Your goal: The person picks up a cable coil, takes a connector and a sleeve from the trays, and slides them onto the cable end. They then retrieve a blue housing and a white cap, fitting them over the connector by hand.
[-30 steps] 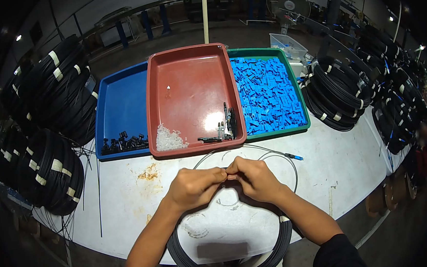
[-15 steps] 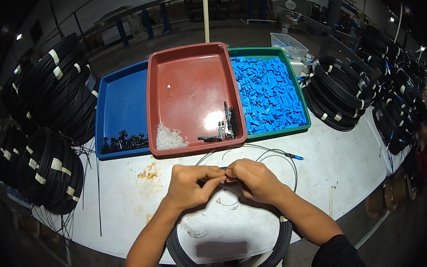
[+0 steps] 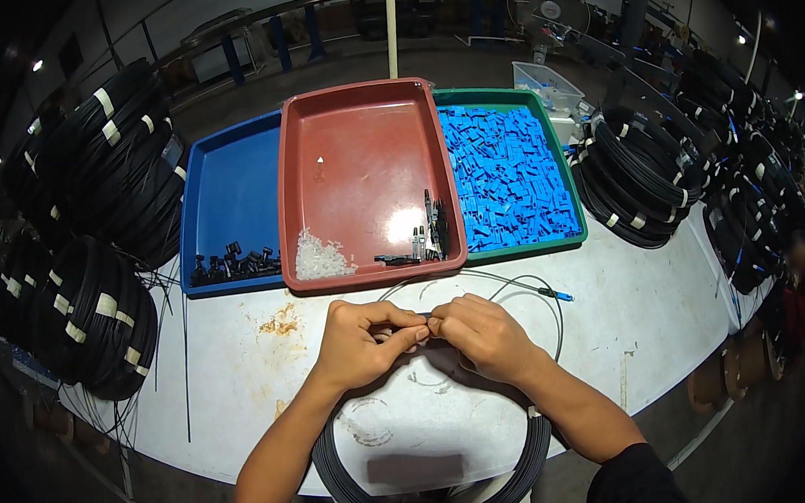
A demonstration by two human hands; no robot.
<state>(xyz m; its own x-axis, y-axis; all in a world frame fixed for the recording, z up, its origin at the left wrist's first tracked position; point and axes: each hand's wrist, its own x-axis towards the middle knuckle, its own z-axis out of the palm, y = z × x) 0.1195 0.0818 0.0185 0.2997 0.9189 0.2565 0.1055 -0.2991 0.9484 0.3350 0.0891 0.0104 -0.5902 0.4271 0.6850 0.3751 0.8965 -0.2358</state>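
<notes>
Above the middle of the table, my left hand [image 3: 364,344] and my right hand [image 3: 483,339] meet fingertip to fingertip. Both are closed in a pinch on a small dark piece that looks like the end of a black cable; the fingers cover most of it. Beneath my forearms lies a coil of black cable [image 3: 340,467], held with white tape and reaching over the table's near edge. A thin loop of cable [image 3: 560,329] runs out behind my hands. A cable connector with a blue tip [image 3: 562,296] lies beyond my right hand.
A red tray [image 3: 361,180] holds clear small pieces and black connector parts. Its neighbours are a blue tray [image 3: 233,188] with black caps and a green tray [image 3: 578,231] full of blue pieces. Cable coils [image 3: 93,316] stack at left, more coils [image 3: 638,177] at right.
My fingertips have shifted slightly around the small dark piece, and my right fingers sit a little more curled. The trays and coils stay where they were.
</notes>
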